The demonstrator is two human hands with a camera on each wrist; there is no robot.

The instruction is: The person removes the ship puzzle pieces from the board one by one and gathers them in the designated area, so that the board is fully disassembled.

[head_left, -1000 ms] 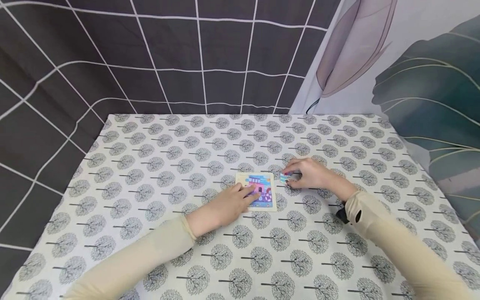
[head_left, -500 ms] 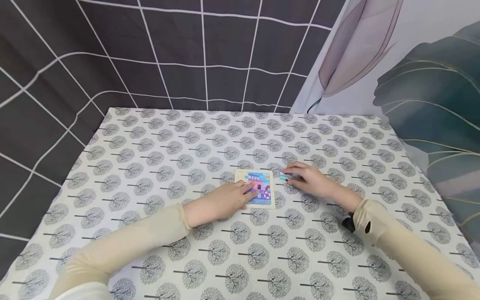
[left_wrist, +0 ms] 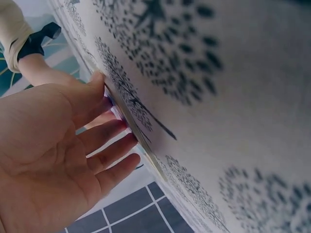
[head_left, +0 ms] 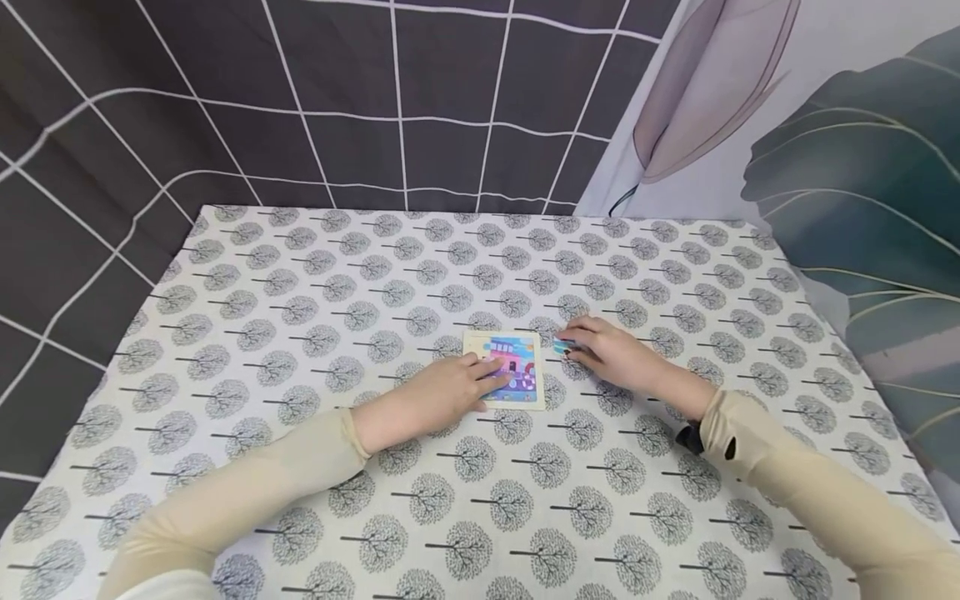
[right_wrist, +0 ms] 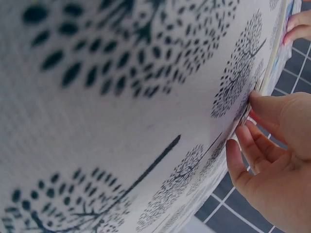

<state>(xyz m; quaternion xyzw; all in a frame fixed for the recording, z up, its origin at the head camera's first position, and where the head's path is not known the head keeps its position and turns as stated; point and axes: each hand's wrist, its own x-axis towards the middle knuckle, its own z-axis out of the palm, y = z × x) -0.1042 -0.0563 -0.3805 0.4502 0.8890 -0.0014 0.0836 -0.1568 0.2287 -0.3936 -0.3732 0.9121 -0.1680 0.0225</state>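
Observation:
A square picture puzzle (head_left: 517,347) in a pale frame lies flat on the cloth, showing a pink building, blue sky and purple ground. A plain pale strip of its tray shows along the left side. My left hand (head_left: 442,392) rests on the puzzle's lower left part, fingers extended over the picture; its thumb is at the near edge in the left wrist view. Just right of the frame, my right hand (head_left: 618,357) pinches a small blue-and-white puzzle piece (head_left: 559,345) between thumb and fingers, low over the cloth. The fingers hide most of the piece.
The table (head_left: 465,542) is covered by a white cloth with a grey tree print. Behind it hangs a dark curtain (head_left: 442,75) with white grid lines. A pale curtain with large leaves (head_left: 862,192) hangs at the right. A black band (head_left: 690,439) sits at the right wrist.
The right fingers have come down over the piece and now cover more of it. The left hand stays on the puzzle. The head view has shifted slightly.

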